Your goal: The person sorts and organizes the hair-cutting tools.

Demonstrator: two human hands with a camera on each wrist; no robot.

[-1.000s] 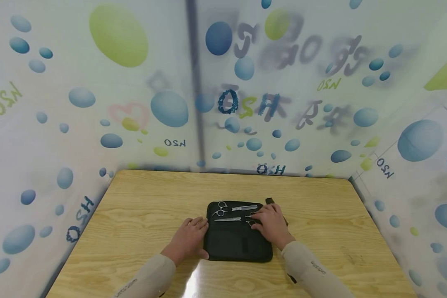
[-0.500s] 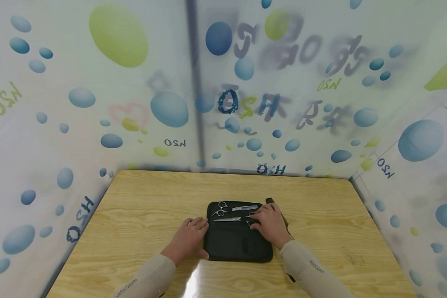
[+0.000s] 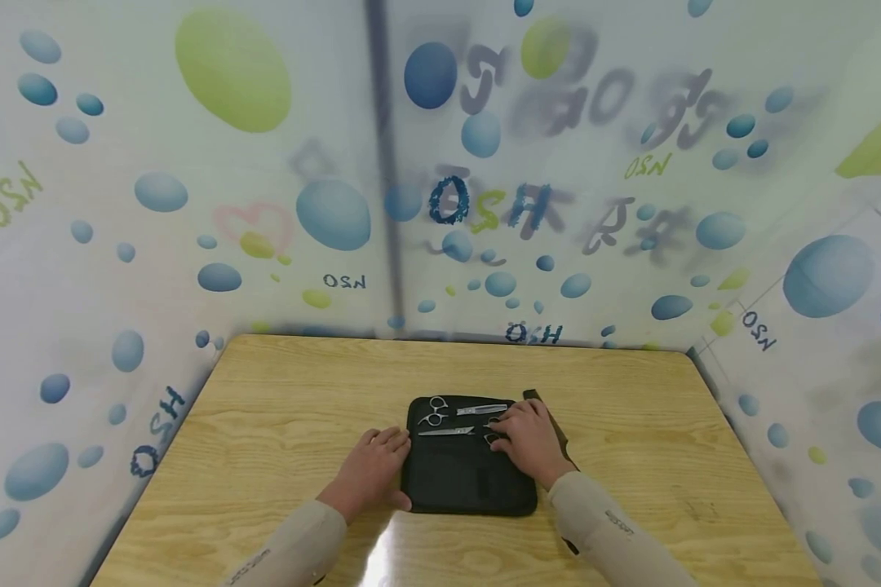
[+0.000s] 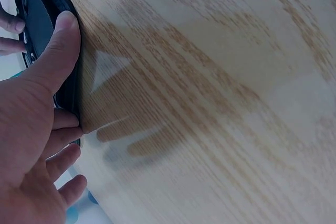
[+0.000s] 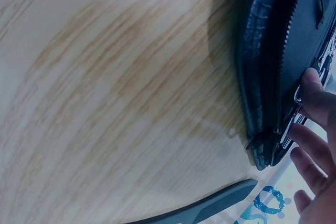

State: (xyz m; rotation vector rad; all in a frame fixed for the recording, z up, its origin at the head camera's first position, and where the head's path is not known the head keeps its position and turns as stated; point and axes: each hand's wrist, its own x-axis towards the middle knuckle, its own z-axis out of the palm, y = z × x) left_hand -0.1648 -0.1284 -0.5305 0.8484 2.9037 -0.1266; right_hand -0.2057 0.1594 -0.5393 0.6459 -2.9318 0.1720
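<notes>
A black zip case (image 3: 448,485) lies on the wooden table, carrying two pairs of silver scissors. The farther pair is thinning scissors (image 3: 482,410), finger rings to the left and toothed blade to the right. The nearer scissors (image 3: 446,431) point their blade left. My right hand (image 3: 530,436) pinches this nearer pair by its finger rings, over the case's right side; the right wrist view shows thumb and fingertips at the rings (image 5: 298,95). My left hand (image 3: 373,466) rests along the case's left edge, fingers mostly straight, its thumb (image 4: 64,40) touching the case's side.
A long dark flat strip (image 3: 555,425) lies just right of the case, partly behind my right hand; its end (image 5: 226,198) also shows in the right wrist view. Patterned curtain walls (image 3: 323,244) stand along the back and sides of the table (image 3: 279,391).
My right hand and the nearer scissors have slid slightly left. More of the dark strip shows beside the hand. My left hand stays where it was.
</notes>
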